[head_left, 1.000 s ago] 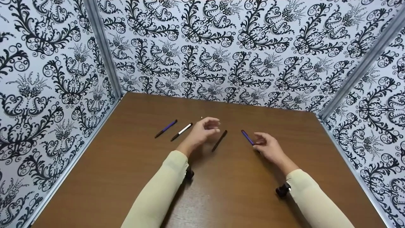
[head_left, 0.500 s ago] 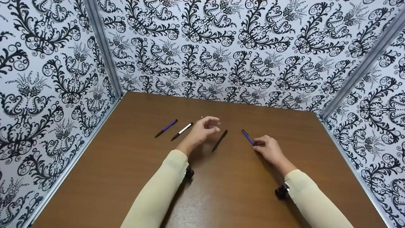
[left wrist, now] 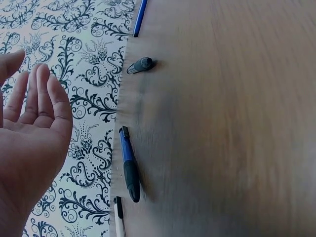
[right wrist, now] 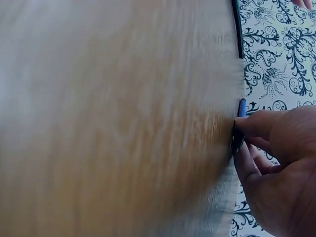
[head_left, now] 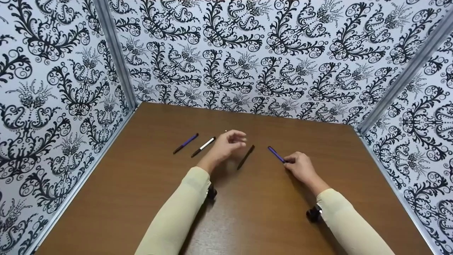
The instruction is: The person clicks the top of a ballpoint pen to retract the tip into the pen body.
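In the head view my right hand [head_left: 300, 167] pinches the near end of a blue pen [head_left: 275, 154] between thumb and fingers, the pen's far end pointing away and leftward. The right wrist view shows the same blue pen [right wrist: 242, 106] close at the tabletop. My left hand [head_left: 226, 145] hovers with relaxed fingers and holds nothing. Just right of it lies a black pen [head_left: 246, 157]. The left wrist view shows another blue pen [left wrist: 127, 153], with a black grip, below the left palm [left wrist: 29, 153]; in the head view the left hand covers that spot.
To the left hand's left lie a white pen [head_left: 206, 144] with a black grip and a blue pen [head_left: 185, 143], both slanted. They rest on a brown wooden table [head_left: 226, 219]. Patterned black-and-white walls [head_left: 233, 63] stand behind it and along both sides.
My right fingers have closed round the blue pen's near end, and its far end has swung slightly left. The left hand and the other pens stay in place.
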A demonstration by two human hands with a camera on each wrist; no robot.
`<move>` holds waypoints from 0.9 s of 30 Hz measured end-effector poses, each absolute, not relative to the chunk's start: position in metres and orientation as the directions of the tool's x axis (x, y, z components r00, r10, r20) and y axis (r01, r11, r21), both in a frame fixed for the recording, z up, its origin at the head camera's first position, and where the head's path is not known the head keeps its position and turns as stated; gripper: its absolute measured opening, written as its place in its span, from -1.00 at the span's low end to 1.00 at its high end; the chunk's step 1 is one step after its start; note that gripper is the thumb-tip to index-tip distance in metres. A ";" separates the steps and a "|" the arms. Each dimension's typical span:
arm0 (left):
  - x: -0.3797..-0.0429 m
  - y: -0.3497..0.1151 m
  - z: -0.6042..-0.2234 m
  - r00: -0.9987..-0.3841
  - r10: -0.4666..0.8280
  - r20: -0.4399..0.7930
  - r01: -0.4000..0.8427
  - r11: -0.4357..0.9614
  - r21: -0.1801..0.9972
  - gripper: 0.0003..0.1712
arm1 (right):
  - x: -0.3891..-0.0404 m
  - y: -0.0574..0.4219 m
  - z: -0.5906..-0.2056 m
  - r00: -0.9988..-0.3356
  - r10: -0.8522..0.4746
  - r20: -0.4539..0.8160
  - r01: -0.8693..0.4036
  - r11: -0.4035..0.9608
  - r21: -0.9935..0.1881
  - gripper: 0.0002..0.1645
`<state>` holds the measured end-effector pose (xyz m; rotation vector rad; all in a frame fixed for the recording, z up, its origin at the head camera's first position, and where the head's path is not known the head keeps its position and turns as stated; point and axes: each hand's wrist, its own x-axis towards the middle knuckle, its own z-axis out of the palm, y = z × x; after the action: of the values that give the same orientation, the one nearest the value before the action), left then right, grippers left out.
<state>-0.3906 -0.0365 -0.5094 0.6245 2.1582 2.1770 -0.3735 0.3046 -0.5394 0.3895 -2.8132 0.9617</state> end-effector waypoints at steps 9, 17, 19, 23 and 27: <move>-0.389 -0.035 -0.508 -0.920 0.291 0.261 0.252 -0.066 0.965 -0.60 | -0.373 0.304 -0.538 -0.959 -0.192 0.210 -0.280 0.772 -0.571 -0.79; -0.391 -0.031 -0.510 -0.920 0.283 0.270 0.260 -0.073 0.963 -0.68 | -0.371 0.305 -0.538 -0.964 -0.174 0.202 -0.261 0.765 -0.588 -0.78; -0.391 -0.031 -0.511 -0.920 0.284 0.270 0.258 -0.077 0.963 -0.69 | -0.371 0.305 -0.538 -0.962 -0.175 0.208 -0.266 0.766 -0.586 -0.78; -0.392 -0.030 -0.511 -0.921 0.288 0.261 0.248 -0.083 0.965 -0.71 | -0.370 0.305 -0.537 -0.960 -0.177 0.215 -0.272 0.765 -0.583 -0.77; -0.391 -0.030 -0.510 -0.922 0.291 0.256 0.240 -0.091 0.967 -0.73 | -0.369 0.305 -0.535 -0.958 -0.176 0.229 -0.279 0.762 -0.584 -0.77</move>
<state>-0.3905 -0.0303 -0.5101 0.6116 2.0941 2.2110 -0.3693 0.3045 -0.5353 0.3639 -2.7968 0.9653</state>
